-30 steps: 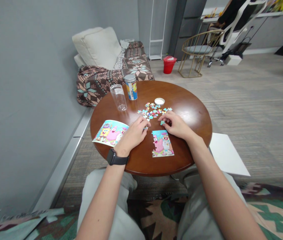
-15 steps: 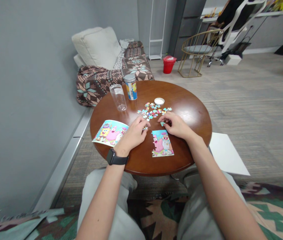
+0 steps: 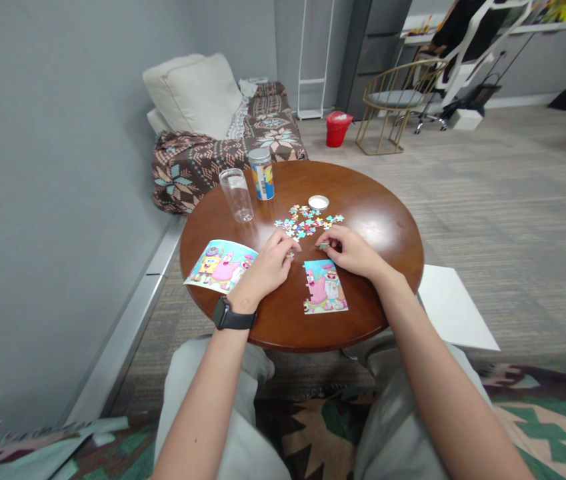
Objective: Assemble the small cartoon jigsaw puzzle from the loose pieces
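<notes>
A partly joined jigsaw puzzle [image 3: 326, 287] with a pink cartoon figure lies flat near the table's front. Above its upper right corner, my right hand [image 3: 350, 250] pinches a small blue puzzle piece [image 3: 323, 246] between thumb and fingers. My left hand [image 3: 275, 260] rests curled on the table to the left of the puzzle, with a puzzle piece [image 3: 290, 255] at its fingertips. Just beyond both hands spreads a heap of loose puzzle pieces [image 3: 307, 225]. Beside my left hand lies the printed picture sheet [image 3: 220, 265], partly covered by that hand.
On the round wooden table [image 3: 373, 193] stand a clear plastic cup [image 3: 237, 195] and a printed can [image 3: 262, 175] at the back left. A round lid [image 3: 319, 203] lies behind the heap. Past the table are a covered sofa [image 3: 273, 127], a red bin [image 3: 337, 129] and a seated person [image 3: 447, 33].
The blue piece in my right hand has tilted, so less of its face shows. Left-hand fingers have shifted slightly over their piece. Everything else stays put.
</notes>
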{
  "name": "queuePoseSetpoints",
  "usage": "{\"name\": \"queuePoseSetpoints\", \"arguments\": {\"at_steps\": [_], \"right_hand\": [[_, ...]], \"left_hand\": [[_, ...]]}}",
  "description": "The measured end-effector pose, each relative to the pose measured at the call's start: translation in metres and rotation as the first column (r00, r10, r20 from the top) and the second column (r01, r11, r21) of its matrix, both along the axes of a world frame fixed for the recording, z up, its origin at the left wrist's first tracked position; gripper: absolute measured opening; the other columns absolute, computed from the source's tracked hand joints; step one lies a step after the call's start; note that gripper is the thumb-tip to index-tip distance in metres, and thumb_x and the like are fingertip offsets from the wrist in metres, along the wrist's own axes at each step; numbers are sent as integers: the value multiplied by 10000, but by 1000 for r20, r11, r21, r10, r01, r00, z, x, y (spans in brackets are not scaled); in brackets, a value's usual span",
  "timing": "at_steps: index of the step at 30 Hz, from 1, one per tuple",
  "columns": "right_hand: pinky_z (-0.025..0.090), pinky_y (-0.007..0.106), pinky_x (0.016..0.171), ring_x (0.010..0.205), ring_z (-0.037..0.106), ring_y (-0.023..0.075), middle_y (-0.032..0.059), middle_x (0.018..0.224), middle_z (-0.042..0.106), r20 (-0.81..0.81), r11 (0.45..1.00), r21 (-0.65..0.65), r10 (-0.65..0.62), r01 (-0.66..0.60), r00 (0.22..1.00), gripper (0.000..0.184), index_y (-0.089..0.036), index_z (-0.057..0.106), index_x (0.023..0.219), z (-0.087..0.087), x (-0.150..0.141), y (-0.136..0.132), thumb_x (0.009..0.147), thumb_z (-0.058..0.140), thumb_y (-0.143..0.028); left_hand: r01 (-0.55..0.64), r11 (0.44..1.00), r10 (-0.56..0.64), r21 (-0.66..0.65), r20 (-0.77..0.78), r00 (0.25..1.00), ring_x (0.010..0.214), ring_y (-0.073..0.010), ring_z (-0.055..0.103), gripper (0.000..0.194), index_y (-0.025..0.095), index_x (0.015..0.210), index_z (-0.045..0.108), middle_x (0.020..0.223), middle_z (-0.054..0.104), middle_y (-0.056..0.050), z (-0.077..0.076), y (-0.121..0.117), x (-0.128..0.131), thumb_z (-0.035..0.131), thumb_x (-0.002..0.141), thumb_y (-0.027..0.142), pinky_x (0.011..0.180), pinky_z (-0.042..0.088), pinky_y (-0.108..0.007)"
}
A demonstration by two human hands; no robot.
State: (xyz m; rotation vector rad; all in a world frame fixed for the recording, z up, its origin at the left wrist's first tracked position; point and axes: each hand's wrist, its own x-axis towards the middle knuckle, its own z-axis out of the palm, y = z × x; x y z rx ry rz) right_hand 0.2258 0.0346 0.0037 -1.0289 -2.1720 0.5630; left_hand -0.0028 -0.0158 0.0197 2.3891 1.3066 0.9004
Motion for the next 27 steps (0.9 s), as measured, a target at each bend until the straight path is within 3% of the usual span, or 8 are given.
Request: {"name": "queuePoseSetpoints", "arguments": {"at_steps": [9,16,22,27], "right_hand": [[507,318,731,701,625,175,18,824,707,-66,994,-87,-78,72,995,263,-218,671,1032,1,-1,-2,811,559,-132],[518,323,727,789,621,188,54,914,681,-121,999,15,-33,35,992,186,-211,686,863,2,-2,-1,820,526,-126],[519,314,715,786,621,178,61,940,666,-115,999,38,-23,28,993,237,-205,693,852,3,-3,-2,767,510,-80],[533,293,718,760,682,179,29,842,739,-101,998,-51,25,-30,995,376,-198,703,908,9,-1,-8,679,470,-11]], "left_hand": [[26,999,-27,45,21,999,1009,-166,587,281,183,946,591,1058,554,-54,-3,1,-2,456,859,-48,954,510,-322],[13,998,-11,69,-30,999,1011,-181,579,276,178,912,612,1043,566,-59,-2,2,-3,453,850,-40,951,505,-336],[-56,995,62,81,-69,996,1000,-196,581,249,173,904,619,1037,569,-67,1,1,-3,469,854,-20,930,505,-353],[-86,996,89,36,-102,991,968,-198,606,243,183,917,612,1034,604,-64,5,-1,-3,469,866,-6,915,509,-355]]}}
